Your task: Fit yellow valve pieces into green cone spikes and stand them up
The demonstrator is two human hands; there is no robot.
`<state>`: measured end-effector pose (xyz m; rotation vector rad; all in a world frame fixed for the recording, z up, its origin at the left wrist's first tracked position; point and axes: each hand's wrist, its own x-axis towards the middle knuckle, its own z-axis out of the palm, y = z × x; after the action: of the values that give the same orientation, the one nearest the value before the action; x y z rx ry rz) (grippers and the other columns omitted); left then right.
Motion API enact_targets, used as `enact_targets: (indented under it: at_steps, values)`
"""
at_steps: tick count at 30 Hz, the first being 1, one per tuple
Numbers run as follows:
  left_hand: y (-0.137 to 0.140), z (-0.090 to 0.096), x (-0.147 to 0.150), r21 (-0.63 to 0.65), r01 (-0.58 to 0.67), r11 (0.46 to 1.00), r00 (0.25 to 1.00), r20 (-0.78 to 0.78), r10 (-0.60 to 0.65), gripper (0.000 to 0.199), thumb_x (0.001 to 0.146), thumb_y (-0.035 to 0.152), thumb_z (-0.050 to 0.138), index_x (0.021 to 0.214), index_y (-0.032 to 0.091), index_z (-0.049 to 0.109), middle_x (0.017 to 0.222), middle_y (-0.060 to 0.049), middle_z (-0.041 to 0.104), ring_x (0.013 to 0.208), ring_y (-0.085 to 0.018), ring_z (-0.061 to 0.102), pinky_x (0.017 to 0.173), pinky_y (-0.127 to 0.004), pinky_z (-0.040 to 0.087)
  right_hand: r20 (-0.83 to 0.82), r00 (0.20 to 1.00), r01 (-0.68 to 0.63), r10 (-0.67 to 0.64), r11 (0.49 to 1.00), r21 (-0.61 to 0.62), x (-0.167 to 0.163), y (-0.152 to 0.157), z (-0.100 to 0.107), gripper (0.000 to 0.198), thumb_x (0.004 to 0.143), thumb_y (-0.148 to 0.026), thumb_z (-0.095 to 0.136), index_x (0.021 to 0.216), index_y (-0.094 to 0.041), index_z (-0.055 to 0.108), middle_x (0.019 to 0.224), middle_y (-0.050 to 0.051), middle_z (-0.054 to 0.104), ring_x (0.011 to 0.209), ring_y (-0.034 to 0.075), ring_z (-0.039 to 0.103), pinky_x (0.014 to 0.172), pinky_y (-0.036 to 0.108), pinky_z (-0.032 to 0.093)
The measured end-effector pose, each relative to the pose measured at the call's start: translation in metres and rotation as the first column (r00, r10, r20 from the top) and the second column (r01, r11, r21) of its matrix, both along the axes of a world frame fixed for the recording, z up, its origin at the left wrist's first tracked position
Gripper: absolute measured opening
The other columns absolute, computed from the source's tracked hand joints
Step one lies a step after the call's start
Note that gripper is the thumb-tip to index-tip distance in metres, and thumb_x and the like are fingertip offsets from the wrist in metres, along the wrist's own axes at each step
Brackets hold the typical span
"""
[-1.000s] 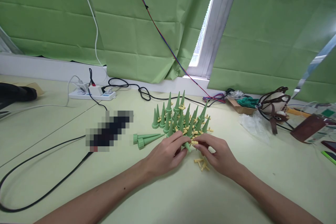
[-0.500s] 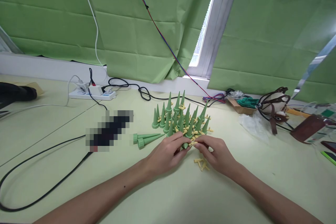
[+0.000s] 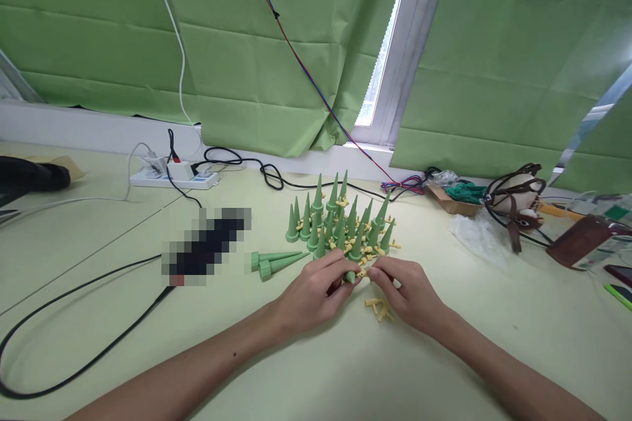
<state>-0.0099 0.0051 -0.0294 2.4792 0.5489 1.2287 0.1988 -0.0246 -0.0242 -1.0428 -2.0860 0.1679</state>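
My left hand [image 3: 316, 283] is closed around a green watering spike [image 3: 350, 276], whose tip points toward me. A small yellow T-shaped valve [image 3: 363, 273] sits at the spike's side, between my two hands. My right hand [image 3: 402, 283] pinches the valve's outer end with thumb and forefinger. Just behind my fingers stands a cluster of upright green spikes [image 3: 340, 223], many with yellow valves at their bases. Two more spikes [image 3: 276, 263] lie on their sides to the left. A few loose yellow valves [image 3: 379, 308] lie below my right fingers.
A pixelated dark object [image 3: 207, 247] with a black cable is on the table at left. Behind it is a power strip [image 3: 172, 176]. A clear plastic bag [image 3: 476, 237], a cardboard box [image 3: 451, 198] and a brown case [image 3: 582, 243] lie at right.
My right fingertips have shifted slightly right along the yellow valve, so more of it shows. The spike in my left hand is tilted a little differently.
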Motion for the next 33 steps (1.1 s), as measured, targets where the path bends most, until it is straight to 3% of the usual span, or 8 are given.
enact_targets:
  at_steps: [6,15,29,33]
  values:
    - [0.0012,0.0018,0.0001,-0.005,-0.023,1.0,1.0,-0.012,0.023,0.017,0.093,0.011,0.054,0.105,0.015,0.066,0.078,-0.002,0.055,0.061,-0.01,0.048,0.053,-0.02,0.038,-0.039,0.999,-0.022,0.022,1.0,-0.005,-0.0014,-0.0011,0.0015,0.027,0.103,-0.03,0.044,0.081,-0.019,0.057,0.065,0.0,0.056,0.056,0.013,0.047,0.053,0.025,0.039]
    - [0.0013,0.0007,0.0002,-0.074,-0.04,0.996,0.999,0.008,0.041,0.016,0.094,0.018,0.056,0.105,0.014,0.067,0.075,-0.001,0.052,0.06,-0.01,0.048,0.051,-0.02,0.039,-0.073,0.996,-0.06,0.06,0.998,0.002,-0.0013,-0.0017,0.0024,0.019,0.102,-0.029,0.047,0.091,-0.02,0.059,0.069,0.001,0.059,0.058,0.014,0.051,0.054,0.025,0.043]
    - [0.0009,-0.0007,-0.0006,0.088,-0.014,0.996,0.999,-0.038,0.018,0.02,0.092,0.008,0.053,0.107,0.014,0.064,0.083,-0.004,0.057,0.065,-0.012,0.052,0.057,-0.021,0.042,-0.019,1.0,-0.02,0.018,0.995,-0.093,0.0007,0.0019,-0.0052,0.044,0.106,-0.032,0.034,0.065,-0.02,0.046,0.056,-0.003,0.046,0.05,0.011,0.042,0.051,0.024,0.033]
    - [0.0015,-0.0022,-0.0014,0.05,-0.027,0.998,0.999,-0.031,0.029,0.022,0.091,0.006,0.053,0.109,0.014,0.063,0.084,-0.004,0.056,0.066,-0.011,0.051,0.056,-0.021,0.041,-0.039,0.999,0.003,-0.008,0.992,-0.123,0.0,-0.0005,0.0001,0.038,0.105,-0.034,0.037,0.074,-0.02,0.055,0.06,-0.002,0.051,0.053,0.012,0.045,0.051,0.024,0.036]
